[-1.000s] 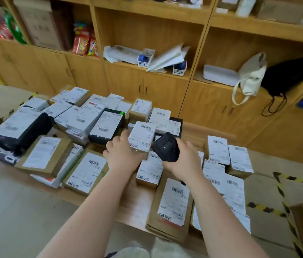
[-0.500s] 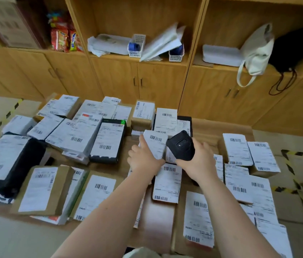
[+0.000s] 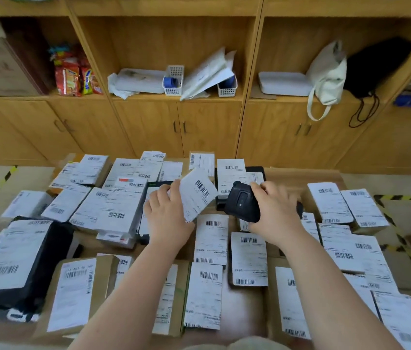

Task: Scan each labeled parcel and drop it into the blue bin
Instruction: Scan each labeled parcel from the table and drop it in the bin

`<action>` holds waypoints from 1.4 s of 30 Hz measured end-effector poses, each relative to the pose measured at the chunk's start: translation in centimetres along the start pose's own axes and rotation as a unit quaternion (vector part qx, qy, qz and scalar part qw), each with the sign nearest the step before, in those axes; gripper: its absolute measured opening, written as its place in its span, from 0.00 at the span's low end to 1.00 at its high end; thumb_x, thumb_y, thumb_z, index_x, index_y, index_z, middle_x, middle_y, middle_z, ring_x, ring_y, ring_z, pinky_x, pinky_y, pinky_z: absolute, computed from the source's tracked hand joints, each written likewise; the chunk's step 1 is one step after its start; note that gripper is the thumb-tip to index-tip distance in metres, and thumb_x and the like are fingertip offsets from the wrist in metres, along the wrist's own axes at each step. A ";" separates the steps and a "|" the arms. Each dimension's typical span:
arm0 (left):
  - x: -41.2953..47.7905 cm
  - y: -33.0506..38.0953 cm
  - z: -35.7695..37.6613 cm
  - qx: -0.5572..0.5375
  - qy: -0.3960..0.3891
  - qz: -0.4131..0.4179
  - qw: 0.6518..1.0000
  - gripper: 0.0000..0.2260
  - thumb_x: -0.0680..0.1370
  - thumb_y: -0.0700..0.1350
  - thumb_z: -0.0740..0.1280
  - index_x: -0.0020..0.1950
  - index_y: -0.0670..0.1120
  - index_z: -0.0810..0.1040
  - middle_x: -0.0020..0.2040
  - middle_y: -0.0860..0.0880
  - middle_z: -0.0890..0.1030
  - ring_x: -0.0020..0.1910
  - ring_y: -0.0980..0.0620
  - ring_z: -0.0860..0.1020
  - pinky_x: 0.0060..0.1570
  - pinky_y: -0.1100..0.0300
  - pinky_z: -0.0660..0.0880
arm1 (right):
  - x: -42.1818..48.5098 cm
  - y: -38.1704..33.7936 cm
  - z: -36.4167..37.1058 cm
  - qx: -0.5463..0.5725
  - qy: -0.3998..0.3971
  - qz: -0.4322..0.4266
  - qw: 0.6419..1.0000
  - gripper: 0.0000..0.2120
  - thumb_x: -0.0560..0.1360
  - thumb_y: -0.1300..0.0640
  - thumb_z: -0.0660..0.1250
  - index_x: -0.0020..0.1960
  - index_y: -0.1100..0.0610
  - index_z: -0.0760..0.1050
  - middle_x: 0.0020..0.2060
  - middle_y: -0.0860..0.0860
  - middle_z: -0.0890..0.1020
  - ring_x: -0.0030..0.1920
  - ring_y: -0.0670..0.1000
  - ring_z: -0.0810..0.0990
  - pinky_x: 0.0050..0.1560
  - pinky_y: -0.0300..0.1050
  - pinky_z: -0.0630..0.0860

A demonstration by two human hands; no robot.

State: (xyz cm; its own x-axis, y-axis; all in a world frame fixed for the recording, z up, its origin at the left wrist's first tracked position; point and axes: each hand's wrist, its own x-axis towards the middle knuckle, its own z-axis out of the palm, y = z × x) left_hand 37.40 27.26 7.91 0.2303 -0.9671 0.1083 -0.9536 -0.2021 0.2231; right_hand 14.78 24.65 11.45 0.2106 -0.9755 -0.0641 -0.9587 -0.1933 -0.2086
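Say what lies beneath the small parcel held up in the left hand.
Beneath the small parcel, held by the left hand, part of a black box and labelled parcels show. It and the hand hide the rest of that box.

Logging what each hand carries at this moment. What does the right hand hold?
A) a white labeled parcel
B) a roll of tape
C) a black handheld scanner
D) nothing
C: the right hand grips the black handheld scanner, its head turned toward the white labeled parcel that the left hand holds up over the table.
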 end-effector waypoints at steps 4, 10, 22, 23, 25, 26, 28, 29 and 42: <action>0.1 -0.8 0.3 0.020 0.015 0.010 1.000 0.46 0.64 0.48 0.78 0.77 0.47 0.60 0.69 0.42 0.68 0.67 0.39 0.65 0.66 0.43 0.62 | -0.7 -2.0 0.6 -0.015 -0.002 -0.002 1.000 0.44 0.69 0.47 0.73 0.78 0.50 0.55 0.67 0.50 0.64 0.66 0.55 0.62 0.66 0.55 0.61; -0.5 -1.6 -0.1 0.016 0.018 0.021 0.999 0.46 0.67 0.48 0.77 0.78 0.49 0.56 0.72 0.42 0.64 0.70 0.40 0.61 0.69 0.45 0.59 | -1.8 -3.1 0.9 -0.018 0.018 0.040 0.999 0.43 0.69 0.48 0.72 0.79 0.51 0.55 0.66 0.51 0.65 0.66 0.56 0.63 0.66 0.55 0.61; -1.2 -1.0 -0.5 0.003 0.021 0.024 0.999 0.45 0.67 0.49 0.77 0.77 0.50 0.54 0.71 0.44 0.64 0.70 0.41 0.61 0.70 0.45 0.58 | -3.3 -3.1 0.8 -0.033 0.013 0.052 0.998 0.44 0.68 0.47 0.75 0.77 0.51 0.56 0.66 0.51 0.65 0.66 0.56 0.64 0.66 0.56 0.62; -1.3 -1.0 -0.5 -0.001 0.027 0.026 0.999 0.45 0.67 0.48 0.77 0.77 0.50 0.55 0.71 0.43 0.64 0.69 0.41 0.61 0.70 0.44 0.58 | -3.4 -3.0 0.8 -0.032 0.011 0.056 0.998 0.44 0.68 0.47 0.75 0.78 0.51 0.56 0.66 0.51 0.65 0.67 0.56 0.64 0.67 0.56 0.62; -1.4 -0.9 -0.6 -0.006 0.031 0.024 0.999 0.45 0.66 0.49 0.77 0.77 0.49 0.56 0.71 0.43 0.65 0.70 0.40 0.62 0.70 0.44 0.58 | -3.5 -2.8 0.8 -0.027 0.005 0.063 0.998 0.45 0.68 0.46 0.75 0.78 0.51 0.55 0.67 0.51 0.65 0.67 0.56 0.64 0.68 0.57 0.63; -1.4 -0.7 -0.7 -0.012 0.022 0.020 0.999 0.45 0.67 0.50 0.76 0.78 0.50 0.55 0.72 0.43 0.64 0.70 0.40 0.61 0.70 0.44 0.58 | -3.6 -2.6 0.9 -0.023 0.001 0.067 0.997 0.45 0.68 0.46 0.75 0.78 0.50 0.56 0.67 0.51 0.66 0.67 0.56 0.64 0.67 0.57 0.63; -1.4 0.1 -0.7 -0.045 -0.004 0.007 0.999 0.45 0.69 0.52 0.75 0.78 0.50 0.53 0.73 0.44 0.63 0.72 0.41 0.60 0.71 0.44 0.57 | -3.9 -2.1 0.8 -0.005 -0.005 0.081 0.997 0.43 0.67 0.46 0.76 0.76 0.49 0.59 0.66 0.51 0.67 0.67 0.56 0.64 0.65 0.56 0.63; -1.5 0.7 -0.7 -0.066 -0.021 0.002 0.998 0.45 0.69 0.55 0.75 0.78 0.50 0.53 0.73 0.44 0.62 0.72 0.40 0.60 0.71 0.44 0.58 | -4.1 -1.8 0.8 0.017 -0.003 0.094 0.995 0.42 0.66 0.47 0.77 0.74 0.49 0.61 0.65 0.50 0.67 0.66 0.56 0.65 0.63 0.56 0.64; -5.7 17.7 2.4 -0.100 -0.181 0.317 0.926 0.48 0.64 0.66 0.73 0.77 0.52 0.56 0.71 0.45 0.66 0.68 0.42 0.65 0.67 0.47 0.67 | -17.2 10.4 0.2 0.287 0.189 0.402 0.849 0.23 0.59 0.48 0.77 0.51 0.45 0.72 0.51 0.49 0.78 0.51 0.54 0.78 0.47 0.57 0.81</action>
State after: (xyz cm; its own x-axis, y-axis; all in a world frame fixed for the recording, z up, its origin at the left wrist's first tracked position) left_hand 18.76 28.82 8.93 -0.4781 -0.8772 -0.0449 -0.8113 0.4214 0.4052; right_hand 1.26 39.41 10.20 -0.6487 -0.7522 -0.1158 -0.4892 0.5287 -0.6937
